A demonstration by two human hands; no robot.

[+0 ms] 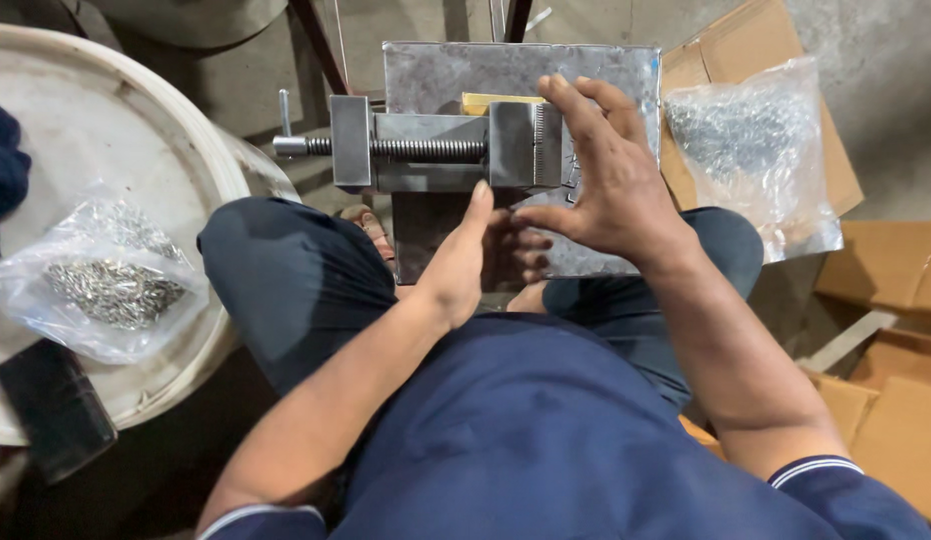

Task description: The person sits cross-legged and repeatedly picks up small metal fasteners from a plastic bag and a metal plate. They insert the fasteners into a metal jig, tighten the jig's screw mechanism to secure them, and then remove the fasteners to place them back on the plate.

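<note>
- Just past my right hand (611, 190) sits a small metal vise (441, 148) on a grey metal plate (606, 70). My fingers are spread wide over the vise's right end, and I can't tell if they grip anything.
- Below and left of that hand, my left hand (466, 265) is open and flat, thumb up, touching the vise's lower edge. I see nothing in it.
- Between the two hands I see curled fingertips in shadow, hard to make out.
- Behind the vise a yellow block (496, 100) peeks out, mostly hidden.
- Right of my right hand lies a clear plastic bag (751, 150) of tiny grey metal bits, resting on brown cardboard boxes (886, 290).
- Far left of my left hand, a second clear bag (101, 280) of the same bits sits on a round white lid (116, 120).
- Near that bag a dark blue cloth (4, 170) is cut off at the edge, and a black block (56, 410) lies below.
- My knees in dark trousers hide the floor under the plate.
</note>
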